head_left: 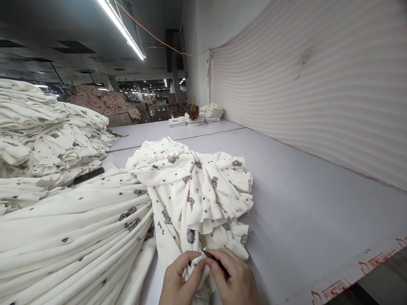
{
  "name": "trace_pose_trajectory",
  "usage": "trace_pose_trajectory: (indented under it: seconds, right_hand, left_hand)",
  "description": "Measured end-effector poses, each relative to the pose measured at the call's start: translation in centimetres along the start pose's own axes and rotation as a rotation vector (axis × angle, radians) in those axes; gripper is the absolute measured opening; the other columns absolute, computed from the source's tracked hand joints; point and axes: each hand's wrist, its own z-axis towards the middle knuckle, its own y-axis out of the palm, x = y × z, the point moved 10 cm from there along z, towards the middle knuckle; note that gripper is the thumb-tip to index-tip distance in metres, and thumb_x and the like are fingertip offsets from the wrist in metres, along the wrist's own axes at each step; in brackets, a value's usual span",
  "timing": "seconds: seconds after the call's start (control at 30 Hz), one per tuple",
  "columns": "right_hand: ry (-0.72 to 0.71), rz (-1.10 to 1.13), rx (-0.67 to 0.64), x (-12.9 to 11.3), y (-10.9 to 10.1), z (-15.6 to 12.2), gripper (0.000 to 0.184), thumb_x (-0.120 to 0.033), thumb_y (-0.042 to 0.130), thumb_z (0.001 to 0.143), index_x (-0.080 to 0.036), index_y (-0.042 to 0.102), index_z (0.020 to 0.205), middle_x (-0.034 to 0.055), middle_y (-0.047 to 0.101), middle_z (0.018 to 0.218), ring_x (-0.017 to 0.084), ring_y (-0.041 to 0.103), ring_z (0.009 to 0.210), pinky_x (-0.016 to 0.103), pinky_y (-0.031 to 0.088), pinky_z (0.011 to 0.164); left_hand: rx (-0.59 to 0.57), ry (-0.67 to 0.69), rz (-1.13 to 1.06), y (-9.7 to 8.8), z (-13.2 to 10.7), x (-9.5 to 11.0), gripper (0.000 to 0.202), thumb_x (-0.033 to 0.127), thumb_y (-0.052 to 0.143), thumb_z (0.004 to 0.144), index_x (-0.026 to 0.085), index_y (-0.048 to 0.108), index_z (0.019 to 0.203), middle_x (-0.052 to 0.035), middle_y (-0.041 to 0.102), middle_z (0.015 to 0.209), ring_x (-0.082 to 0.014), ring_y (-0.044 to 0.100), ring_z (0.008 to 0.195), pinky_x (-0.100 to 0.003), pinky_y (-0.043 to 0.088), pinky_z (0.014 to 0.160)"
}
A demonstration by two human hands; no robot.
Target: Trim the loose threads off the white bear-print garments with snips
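My left hand (182,277) pinches the edge of a white garment (203,203) between thumb and fingers, close to the front of the table. The garment is soft cloth with ruffled layers, printed with mauve bears and small dark marks. In my right hand (237,275) is a pair of small dark thread snips (219,262), mostly covered by the fingers. Their pointed tip reaches the cloth beside my left thumb. Both hands nearly touch each other. Gathered white cloth (95,237) with the same print spreads to the left.
A tall heap of white printed garments (41,127) stands at the left, with a dark flat object (88,175) by it. Small white stacks (211,113) sit at the table's (302,203) far end. Striped sheeting (311,84) hangs along the right. Pinkish cloth (101,101) is piled behind.
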Motion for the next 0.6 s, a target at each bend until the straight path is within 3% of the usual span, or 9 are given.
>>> trace_pose_trajectory:
  seconds: [0.13,0.27,0.37,0.5,0.6]
  right_hand:
    - [0.130,0.199,0.002,1.9,0.5,-0.3,0.016,-0.033,0.060,0.083,-0.022,0.067,0.093,0.0036,0.072,0.082,0.019,0.068,0.073,0.023,0.053,0.066]
    - [0.132,0.204,-0.009,2.0,1.3,-0.3,0.014,-0.033,0.063,0.081,-0.021,0.067,0.088,0.0023,0.070,0.077,0.017,0.065,0.067,0.021,0.049,0.060]
    - [0.125,0.183,-0.020,1.6,1.4,0.0,0.024,-0.036,0.053,0.090,-0.020,0.062,0.075,-0.0001,0.064,0.064,0.014,0.061,0.060,0.019,0.044,0.055]
    - [0.140,0.177,0.014,0.9,1.0,0.6,0.026,-0.037,0.042,0.095,-0.020,0.054,0.079,-0.0018,0.059,0.061,0.013,0.057,0.055,0.020,0.041,0.054]
    - [0.218,0.257,0.009,1.1,1.1,1.0,0.025,-0.038,0.043,0.094,-0.021,0.053,0.080,-0.0023,0.057,0.060,0.014,0.057,0.057,0.020,0.044,0.057]
  left_hand:
    - [-0.067,-0.168,-0.151,0.4,0.2,-1.5,0.040,0.058,0.070,0.069,0.019,0.070,0.078,-0.0022,0.067,0.069,-0.0195,0.064,0.070,-0.025,0.053,0.066]
    - [-0.150,-0.285,-0.297,0.9,0.2,-2.6,0.044,0.058,0.074,0.065,0.018,0.068,0.084,-0.0019,0.068,0.075,-0.0179,0.064,0.072,-0.024,0.052,0.068]
    - [-0.185,-0.220,-0.201,0.6,0.3,-2.1,0.046,0.058,0.071,0.069,0.020,0.069,0.095,-0.0012,0.066,0.076,-0.0172,0.062,0.072,-0.024,0.050,0.068]
    - [-0.227,-0.087,-0.028,0.8,0.4,-0.7,0.039,0.055,0.068,0.072,0.021,0.074,0.091,-0.0040,0.070,0.083,-0.0219,0.063,0.086,-0.028,0.048,0.082]
    - [-0.235,-0.098,-0.050,1.0,0.4,-0.6,0.039,0.056,0.066,0.074,0.019,0.072,0.083,-0.0041,0.070,0.077,-0.0199,0.063,0.077,-0.026,0.050,0.072]
